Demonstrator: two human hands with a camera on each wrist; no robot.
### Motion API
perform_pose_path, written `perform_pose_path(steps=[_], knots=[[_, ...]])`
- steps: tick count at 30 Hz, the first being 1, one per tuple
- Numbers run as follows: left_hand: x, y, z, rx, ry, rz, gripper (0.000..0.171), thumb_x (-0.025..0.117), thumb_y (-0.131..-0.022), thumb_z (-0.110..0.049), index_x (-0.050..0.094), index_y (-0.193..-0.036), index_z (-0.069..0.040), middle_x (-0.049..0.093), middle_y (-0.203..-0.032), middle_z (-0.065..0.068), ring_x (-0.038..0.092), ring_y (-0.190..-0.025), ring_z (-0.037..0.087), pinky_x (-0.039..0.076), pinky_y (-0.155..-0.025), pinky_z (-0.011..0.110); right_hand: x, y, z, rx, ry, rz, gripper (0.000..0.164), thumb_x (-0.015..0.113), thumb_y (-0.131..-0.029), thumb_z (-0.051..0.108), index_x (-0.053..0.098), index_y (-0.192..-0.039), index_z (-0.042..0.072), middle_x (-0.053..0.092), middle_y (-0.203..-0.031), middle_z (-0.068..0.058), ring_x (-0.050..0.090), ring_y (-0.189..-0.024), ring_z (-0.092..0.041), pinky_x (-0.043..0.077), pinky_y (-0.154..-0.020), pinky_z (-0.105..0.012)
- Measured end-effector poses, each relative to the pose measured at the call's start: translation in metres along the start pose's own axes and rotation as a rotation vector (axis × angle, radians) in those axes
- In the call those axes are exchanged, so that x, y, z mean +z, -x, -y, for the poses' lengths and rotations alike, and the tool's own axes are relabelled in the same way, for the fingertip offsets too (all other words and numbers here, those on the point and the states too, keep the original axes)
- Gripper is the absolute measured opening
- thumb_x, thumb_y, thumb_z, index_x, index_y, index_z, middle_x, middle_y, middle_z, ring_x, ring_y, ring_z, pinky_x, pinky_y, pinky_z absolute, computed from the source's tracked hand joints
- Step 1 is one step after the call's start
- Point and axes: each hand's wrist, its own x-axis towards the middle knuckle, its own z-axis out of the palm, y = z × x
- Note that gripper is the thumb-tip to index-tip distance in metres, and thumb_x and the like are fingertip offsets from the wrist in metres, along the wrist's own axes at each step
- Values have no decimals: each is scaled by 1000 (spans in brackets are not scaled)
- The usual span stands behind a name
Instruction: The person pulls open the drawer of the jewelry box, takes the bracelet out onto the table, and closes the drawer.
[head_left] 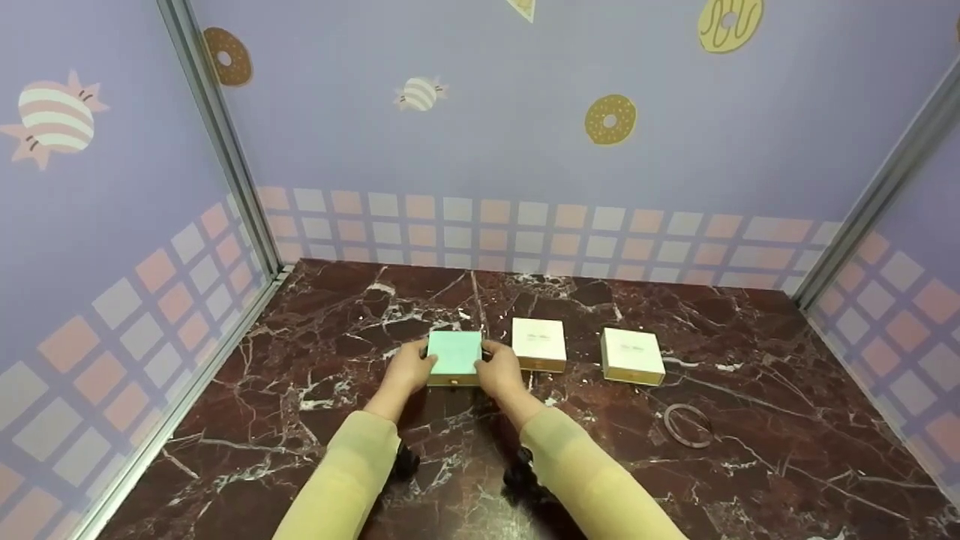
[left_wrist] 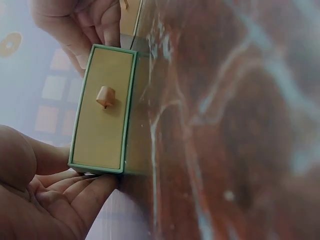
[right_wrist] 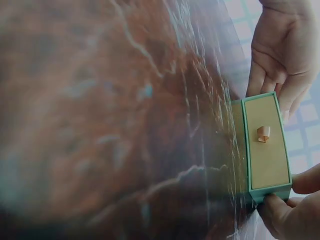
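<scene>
A small mint-green drawer box (head_left: 454,352) sits on the marbled table between both hands. Its tan drawer front (left_wrist: 102,110) faces me, with a small copper-coloured pull tab (right_wrist: 263,133) in the middle. My left hand (head_left: 409,369) holds the box's left side, thumb at the top edge and fingers along the side. On the opposite side my right hand (head_left: 501,371) grips it the same way. In both wrist views the fingertips reach the box's lower edges, close to the tabletop. The drawer is closed.
Right of the green box stands a cream drawer box (head_left: 538,341), close by my right hand. Another cream drawer box (head_left: 631,354) is farther right. A thin brownish ring (head_left: 667,422) lies in front of it. Patterned walls (head_left: 510,150) enclose the dark red marbled table (head_left: 315,450).
</scene>
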Motion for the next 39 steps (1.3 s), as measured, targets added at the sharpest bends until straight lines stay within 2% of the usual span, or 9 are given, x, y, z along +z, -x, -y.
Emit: perform_pose_path(steps=[1, 2, 7, 16, 19, 23, 27, 31, 39], knots=[[0, -2, 0, -5, 5, -9, 52, 54, -106, -11, 42, -152, 8, 44, -156, 30, 41, -146, 46, 38, -123, 57, 1, -2, 1, 3, 2, -6, 47, 56, -98, -3, 51, -143, -13, 51, -150, -30, 45, -145, -42, 49, -115, -51], [0, -3, 0, -6, 6, -15, 52, 54, -106, -12, 42, -153, 7, 44, -156, 30, 41, -146, 46, 38, -122, 57, 2, -3, 2, 5, -2, -9, 46, 56, -99, -3, 51, -143, -13, 51, -150, -30, 43, -147, -43, 47, -116, -52], [-1, -7, 2, -23, 17, -18, 53, 52, -107, -14, 39, -155, 5, 43, -158, 29, 40, -147, 46, 38, -122, 58, 6, -9, 4, 11, 7, -28, 44, 56, -100, -2, 53, -142, -12, 53, -149, -30, 45, -145, -43, 49, -115, -51], [-2, -8, 0, 16, -20, -25, 52, 53, -106, -10, 40, -152, 10, 45, -154, 31, 43, -145, 47, 39, -121, 56, 8, -6, 4, -12, 24, -47, 43, 55, -99, -3, 53, -141, -14, 55, -146, -31, 47, -143, -43, 50, -113, -51], [-3, -9, -1, 9, -24, -18, 52, 52, -106, -10, 40, -153, 10, 44, -155, 31, 42, -146, 46, 38, -122, 56, 8, -4, 5, 0, 10, -41, 44, 55, -100, -2, 52, -143, -13, 54, -148, -30, 52, -139, -41, 54, -104, -47], [-4, -9, -2, 15, -40, -14, 51, 51, -106, -9, 39, -153, 10, 44, -155, 31, 42, -145, 46, 38, -122, 56, 7, -4, 6, 0, 9, -34, 44, 54, -100, -2, 51, -143, -12, 53, -149, -30, 55, -134, -40, 53, -92, -43], [-4, -9, -2, 17, -51, -2, 52, 51, -106, -9, 39, -153, 9, 44, -156, 30, 42, -146, 46, 38, -122, 57, 6, -5, 5, -15, 27, -41, 44, 54, -99, -3, 52, -142, -14, 55, -146, -32, 51, -139, -43, 55, -104, -47], [-4, -10, -4, 6, -62, 20, 53, 50, -107, -10, 37, -154, 10, 41, -158, 30, 39, -148, 46, 37, -123, 57, 5, -6, 5, -25, 39, -48, 44, 54, -97, -4, 53, -140, -16, 56, -143, -33, 51, -139, -45, 51, -112, -51], [-5, -9, -13, -37, -65, 11, 54, 44, -110, -16, 33, -156, 9, 37, -161, 29, 37, -150, 44, 36, -124, 55, 2, -7, 9, -27, 15, -31, 46, 56, -99, 1, 50, -142, -16, 55, -144, -34, 53, -138, -43, 52, -112, -50]])
